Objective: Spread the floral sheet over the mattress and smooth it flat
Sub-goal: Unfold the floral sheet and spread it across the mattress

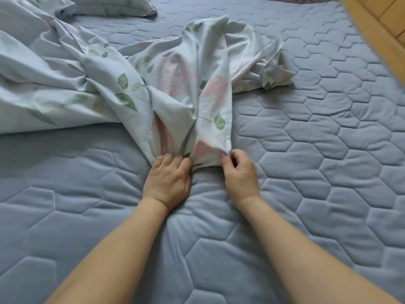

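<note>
Floral sheet bunched up, not flat, lying on the blue quilted mattress. Long way runs from the near middle of the bed up and away, then off to the far left. One narrow folded strip points straight at the person, its near end right at the hands. Another crumpled corner sticks out to the right, near the middle of the bed.

Left hand knuckles up, fingers curled over the near end of the strip, gripping a bunch of cloth and pressing down on the mattress. Right hand just beside it, thumb and fingers nearly closed, pinching the right corner of the same end. Both grips tight on the cloth, hands close together but not touching.

Sheet pale bluish white with green leaves and soft pink flowers. Lots of folds and deep wrinkles. Big heap on the left side of the bed.

Pillow in the same print at the far top, on the mattress. Yellow wooden floor at the top right, past the bed edge.
</note>
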